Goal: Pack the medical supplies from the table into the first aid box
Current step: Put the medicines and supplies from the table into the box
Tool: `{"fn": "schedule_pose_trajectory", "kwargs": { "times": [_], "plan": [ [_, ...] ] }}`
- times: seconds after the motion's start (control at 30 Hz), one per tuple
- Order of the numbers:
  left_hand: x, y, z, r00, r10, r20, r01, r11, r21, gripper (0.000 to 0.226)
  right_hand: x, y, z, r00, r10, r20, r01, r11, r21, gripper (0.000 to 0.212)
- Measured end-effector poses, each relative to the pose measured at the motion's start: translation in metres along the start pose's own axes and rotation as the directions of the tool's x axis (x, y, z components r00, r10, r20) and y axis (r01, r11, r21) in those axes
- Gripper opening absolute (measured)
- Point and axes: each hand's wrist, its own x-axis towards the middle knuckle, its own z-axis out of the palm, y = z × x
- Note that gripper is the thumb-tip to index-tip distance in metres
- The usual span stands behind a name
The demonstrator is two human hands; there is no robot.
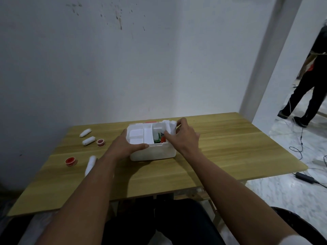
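Left hand (126,145): resting flat on the first aid box's left rim, fingers spread, gripping nothing.
Right hand (182,137): pinching a white bandage roll (169,126) at the box's far right corner.
First aid box (153,152): sitting open mid-bench, white, divided tray inside.
Bench (230,147): carrying three white rolls (88,140) and two red tape spools (71,161) lying left.
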Motion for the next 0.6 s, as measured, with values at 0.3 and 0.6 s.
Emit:
{"fn": "schedule_pose_trajectory", "kwargs": {
  "times": [0.3,0.6],
  "plan": [
    [0.000,0.001,-0.001,1.000,-0.002,-0.001,0.002,1.000,-0.015,0.099,0.008,0.004,0.001,0.984,-0.174,0.035,0.177,0.972,-0.156,0.062],
    [0.002,0.001,0.000,1.000,0.011,-0.001,-0.011,1.000,0.000,0.097,0.017,0.004,-0.009,0.953,-0.259,0.158,0.274,0.958,-0.086,0.051]
  ]
}}
